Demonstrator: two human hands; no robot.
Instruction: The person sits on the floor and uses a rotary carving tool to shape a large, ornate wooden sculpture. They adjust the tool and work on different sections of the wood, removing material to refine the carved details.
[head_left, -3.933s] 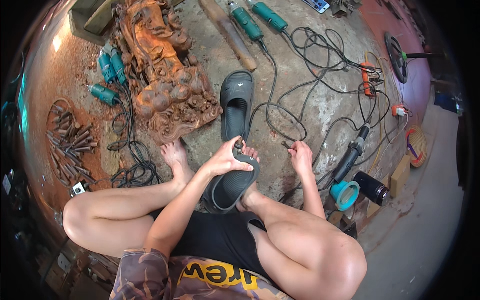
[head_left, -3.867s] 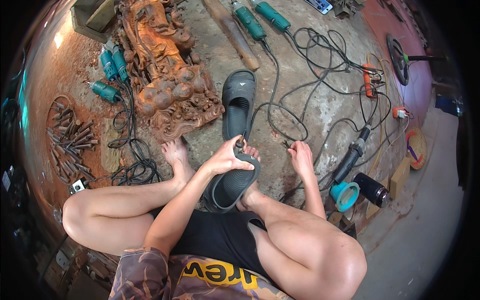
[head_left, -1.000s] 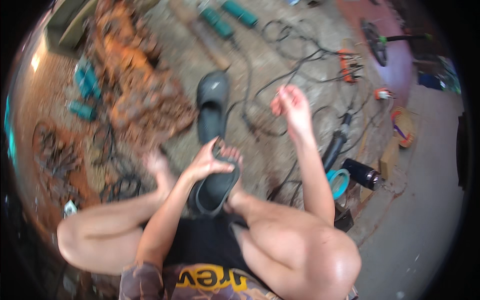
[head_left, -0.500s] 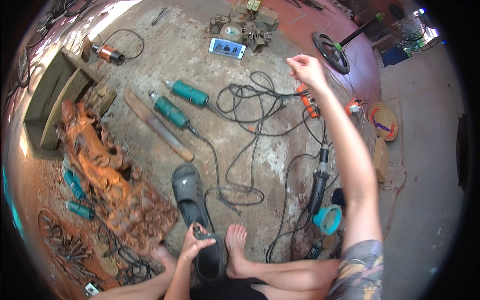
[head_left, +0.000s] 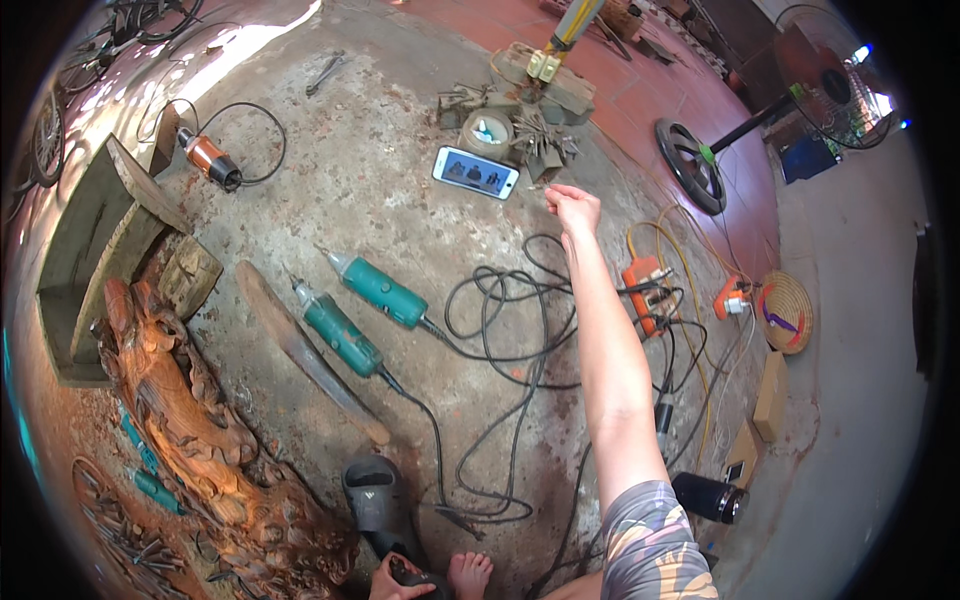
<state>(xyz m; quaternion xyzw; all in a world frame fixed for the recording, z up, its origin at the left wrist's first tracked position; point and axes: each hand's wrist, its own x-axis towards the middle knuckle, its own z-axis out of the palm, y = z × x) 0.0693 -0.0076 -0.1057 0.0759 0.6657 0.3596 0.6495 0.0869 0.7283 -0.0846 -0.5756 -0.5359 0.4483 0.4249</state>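
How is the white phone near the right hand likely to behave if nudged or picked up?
The phone is probably stiff, judging by its thin, flat slab shape. Its smooth-looking lit screen suggests it could be slippery and fragile if dropped. It sits by the tub, so a nudge might tip it if it leans there, though I can't tell.

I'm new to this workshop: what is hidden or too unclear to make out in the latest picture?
All in the head view:
Right hand: its curled fingers hide whether it holds anything small.
Left hand: cut off by the lower edge, so its full grip does not show.
Upper teal tool at far left: partly hidden by the carved wood.
Phone: details on its screen are too small.
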